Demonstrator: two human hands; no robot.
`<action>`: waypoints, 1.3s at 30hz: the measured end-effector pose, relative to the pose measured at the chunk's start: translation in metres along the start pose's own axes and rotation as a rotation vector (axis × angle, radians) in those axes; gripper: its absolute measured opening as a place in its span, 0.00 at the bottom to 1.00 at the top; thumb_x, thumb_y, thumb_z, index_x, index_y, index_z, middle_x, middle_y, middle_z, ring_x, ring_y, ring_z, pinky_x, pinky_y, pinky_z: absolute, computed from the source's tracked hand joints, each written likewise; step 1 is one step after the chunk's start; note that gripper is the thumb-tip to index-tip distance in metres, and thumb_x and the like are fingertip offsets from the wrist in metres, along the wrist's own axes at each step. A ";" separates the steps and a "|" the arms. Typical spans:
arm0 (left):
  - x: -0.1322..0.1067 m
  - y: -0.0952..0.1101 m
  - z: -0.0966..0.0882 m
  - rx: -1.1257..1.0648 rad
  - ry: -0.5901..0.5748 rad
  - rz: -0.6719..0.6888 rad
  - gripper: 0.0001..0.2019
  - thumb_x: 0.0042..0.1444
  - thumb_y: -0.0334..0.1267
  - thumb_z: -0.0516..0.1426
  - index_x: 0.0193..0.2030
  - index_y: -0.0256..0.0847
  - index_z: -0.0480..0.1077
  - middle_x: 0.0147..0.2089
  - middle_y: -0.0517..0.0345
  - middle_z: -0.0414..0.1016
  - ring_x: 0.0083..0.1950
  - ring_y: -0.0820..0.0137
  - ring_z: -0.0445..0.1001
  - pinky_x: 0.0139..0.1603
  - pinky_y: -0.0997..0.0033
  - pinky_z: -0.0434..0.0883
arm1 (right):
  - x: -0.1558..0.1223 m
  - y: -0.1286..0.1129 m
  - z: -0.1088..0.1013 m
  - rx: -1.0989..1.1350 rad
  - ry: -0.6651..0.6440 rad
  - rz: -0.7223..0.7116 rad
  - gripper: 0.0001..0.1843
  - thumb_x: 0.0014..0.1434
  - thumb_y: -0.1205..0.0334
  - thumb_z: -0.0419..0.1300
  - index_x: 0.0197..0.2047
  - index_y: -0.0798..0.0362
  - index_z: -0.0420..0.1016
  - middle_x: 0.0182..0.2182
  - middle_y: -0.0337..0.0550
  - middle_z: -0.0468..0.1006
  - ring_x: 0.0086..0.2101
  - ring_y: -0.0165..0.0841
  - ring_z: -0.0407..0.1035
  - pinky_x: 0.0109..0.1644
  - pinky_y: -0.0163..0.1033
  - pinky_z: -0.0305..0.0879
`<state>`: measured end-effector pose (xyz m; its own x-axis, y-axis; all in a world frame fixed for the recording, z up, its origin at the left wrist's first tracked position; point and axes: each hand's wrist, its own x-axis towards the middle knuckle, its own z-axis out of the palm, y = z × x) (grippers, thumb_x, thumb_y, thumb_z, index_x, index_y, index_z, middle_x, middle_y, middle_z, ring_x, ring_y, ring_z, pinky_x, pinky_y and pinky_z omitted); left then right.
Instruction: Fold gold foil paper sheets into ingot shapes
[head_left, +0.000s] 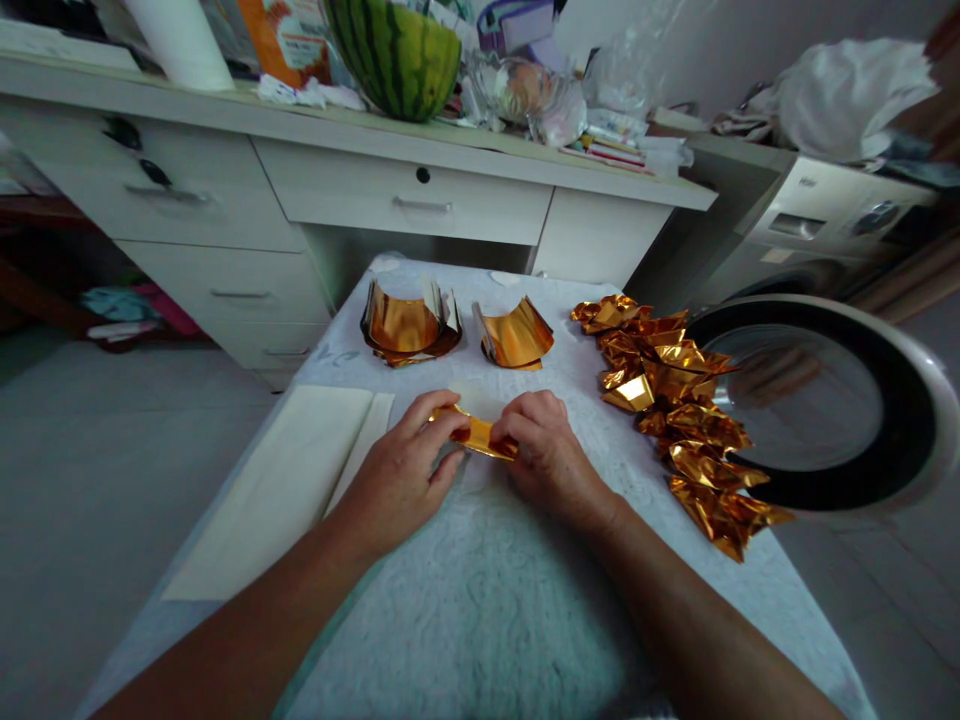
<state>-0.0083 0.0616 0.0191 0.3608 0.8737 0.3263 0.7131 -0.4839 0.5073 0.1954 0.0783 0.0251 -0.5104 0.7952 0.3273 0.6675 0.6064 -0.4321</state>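
My left hand [409, 470] and my right hand [544, 450] meet at the middle of a white cloth-covered table [487, 600]. Both pinch one small piece of gold foil paper [480, 436], which is folded into a narrow strip between the fingertips. Two curled stacks of gold foil sheets stand beyond the hands: a left stack [409, 325] and a right stack [516, 337]. A row of several folded gold foil pieces [675, 400] runs along the table's right side.
A cream sheet of paper [285, 490] lies on the table at the left. Behind stands a white desk with drawers [375, 190] bearing a watermelon [397, 55]. A round black-and-white appliance [817, 400] sits close at the right.
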 end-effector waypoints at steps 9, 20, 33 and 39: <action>-0.003 -0.009 0.011 0.080 -0.154 0.051 0.08 0.60 0.32 0.55 0.46 0.40 0.70 0.64 0.45 0.63 0.68 0.55 0.61 0.67 0.51 0.64 | 0.002 -0.006 0.004 -0.052 -0.233 -0.028 0.08 0.56 0.75 0.58 0.34 0.52 0.71 0.34 0.40 0.73 0.39 0.35 0.61 0.45 0.41 0.53; 0.001 0.002 0.004 -0.012 -0.268 0.051 0.08 0.57 0.31 0.60 0.44 0.42 0.72 0.46 0.55 0.73 0.49 0.61 0.69 0.52 0.57 0.69 | 0.000 0.002 0.001 0.135 -0.264 0.032 0.09 0.52 0.77 0.59 0.32 0.52 0.72 0.32 0.37 0.75 0.38 0.32 0.65 0.45 0.39 0.55; 0.003 0.001 0.012 -0.007 -0.273 0.002 0.05 0.61 0.29 0.54 0.36 0.40 0.70 0.40 0.55 0.70 0.45 0.63 0.67 0.47 0.60 0.66 | 0.000 0.019 -0.005 0.249 -0.326 0.159 0.04 0.57 0.70 0.65 0.34 0.52 0.79 0.35 0.40 0.76 0.41 0.33 0.66 0.50 0.41 0.57; 0.002 0.002 0.015 -0.021 -0.253 -0.038 0.06 0.62 0.31 0.53 0.35 0.40 0.70 0.40 0.55 0.69 0.44 0.63 0.67 0.48 0.59 0.65 | 0.001 0.015 -0.006 0.173 -0.322 0.200 0.03 0.58 0.69 0.64 0.33 0.54 0.79 0.35 0.41 0.75 0.40 0.33 0.65 0.49 0.41 0.57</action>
<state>0.0031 0.0632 0.0094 0.4747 0.8746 0.0983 0.7174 -0.4492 0.5325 0.2088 0.0883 0.0242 -0.5418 0.8393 -0.0451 0.6838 0.4090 -0.6043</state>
